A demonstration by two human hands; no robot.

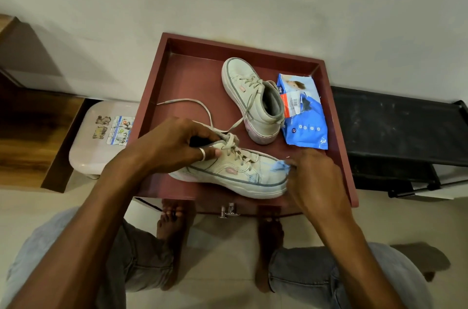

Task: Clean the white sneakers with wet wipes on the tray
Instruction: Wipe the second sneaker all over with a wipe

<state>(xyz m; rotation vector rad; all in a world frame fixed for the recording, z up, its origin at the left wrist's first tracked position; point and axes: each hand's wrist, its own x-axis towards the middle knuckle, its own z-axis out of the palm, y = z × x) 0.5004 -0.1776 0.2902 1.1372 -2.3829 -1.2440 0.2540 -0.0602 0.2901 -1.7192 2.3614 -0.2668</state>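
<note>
Two white sneakers are on the red tray [192, 80]. The near sneaker [228, 172] lies along the tray's front edge with its toe toward the front right corner. The far sneaker [250, 95] rests near the back edge, its heel touching the pack of wipes [302, 116] by the right edge.

The left hand [174, 144] is grasping the near sneaker at its collar, fingers curled round the opening and the top of the lacing. The right hand [314, 174] is pinching a bluish wet wipe [279, 165] against the toe cap. That hand is a little blurred, so the exact finger placement is hard to read.

The step in hand looks like scrubbing the toe, with most of the job ahead, since the far sneaker appears untouched. To do it well, the left hand should brace the shoe firmly so it does not skid on the tray. The wipe is best bunched flat under the fingertips and worked in short strokes along the rubber rim and the grey seam, where grime tends to settle. A loose lace [202, 106] trails toward the left edge, so keep it out of the wiped area. Turn the wipe to a fresh face once it greys
</note>
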